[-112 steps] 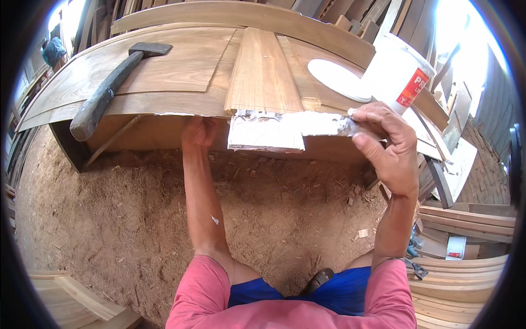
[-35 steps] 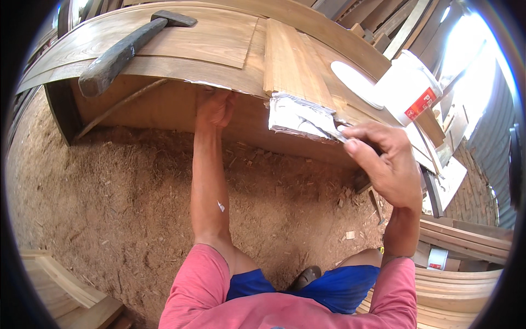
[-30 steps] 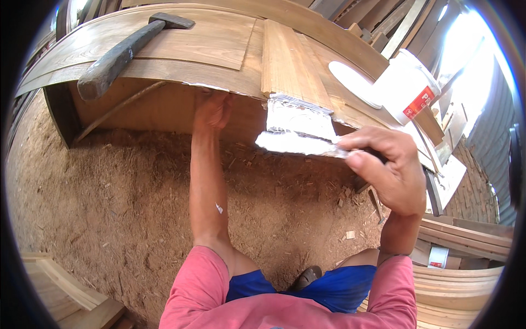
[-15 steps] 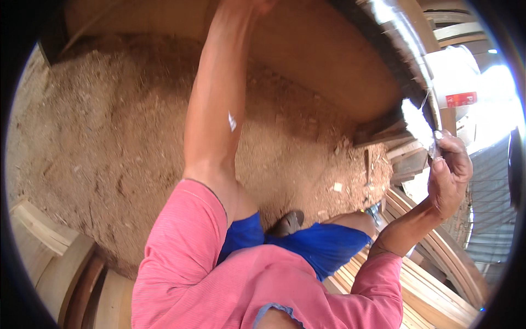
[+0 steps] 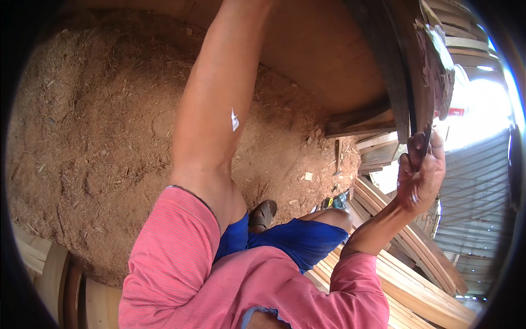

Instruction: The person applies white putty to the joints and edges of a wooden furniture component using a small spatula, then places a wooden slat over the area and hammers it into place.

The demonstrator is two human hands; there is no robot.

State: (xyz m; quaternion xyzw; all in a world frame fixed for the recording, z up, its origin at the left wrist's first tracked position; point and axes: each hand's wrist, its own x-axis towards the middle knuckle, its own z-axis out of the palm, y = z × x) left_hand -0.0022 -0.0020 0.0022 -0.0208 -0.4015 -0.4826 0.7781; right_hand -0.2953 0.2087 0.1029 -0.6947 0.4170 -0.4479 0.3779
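Note:
My left forearm point(image 5: 219, 82), with a white smear near the elbow, reaches up past the top edge, so its hand is out of sight. At the right, my right hand point(image 5: 422, 175) is closed, fingers curled around a thin dark flat piece point(image 5: 427, 141); its exact kind is unclear. White residue marks the palm. That hand is by the lower end of a dark wooden edge point(image 5: 402, 71) of a large brown panel point(image 5: 323, 49). Along this edge runs a ragged, whitish-lilac layer point(image 5: 436, 71), whose material I cannot make out.
Sawdust and wood chips cover the ground point(image 5: 109, 142). Stacked pale boards point(image 5: 405, 279) lie at the lower right, more curved timber point(image 5: 55, 274) at the lower left. A hammer-like tool point(image 5: 337, 156) lies below the panel. Corrugated metal sheeting point(image 5: 474, 186) stands at far right.
My right hand has turned, its palm now showing more, and appears lower and further left. The panel edge has swung in the view, and the white bucket is now mostly hidden behind it.

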